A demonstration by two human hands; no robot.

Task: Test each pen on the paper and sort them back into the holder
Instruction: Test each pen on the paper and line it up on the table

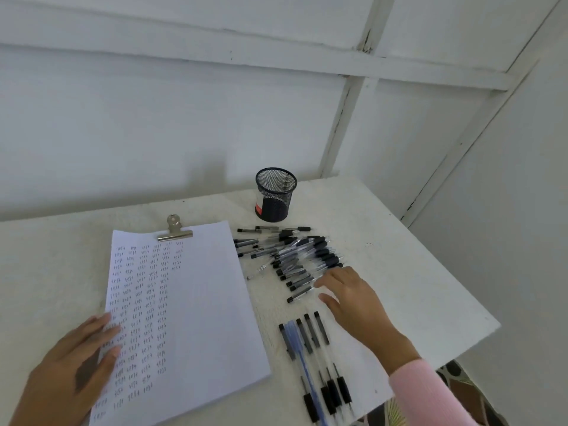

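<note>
A white sheet of paper [196, 302], held by a metal clip [174, 230] at its top, is covered in rows of small handwritten marks. My left hand [70, 367] rests flat on the paper's lower left edge. A loose pile of several black-capped pens [292, 256] lies to the right of the paper. My right hand [347, 298] reaches over the near end of that pile, fingers spread, holding nothing. A separate row of several pens [316, 364] lies side by side near the table's front. The black mesh holder [275, 193] stands upright behind the pile.
The white table [415, 272] ends in a right edge and a near right corner close to my right arm. A white panelled wall [184, 118] rises directly behind the table. Patterned fabric [461, 392] shows below the corner.
</note>
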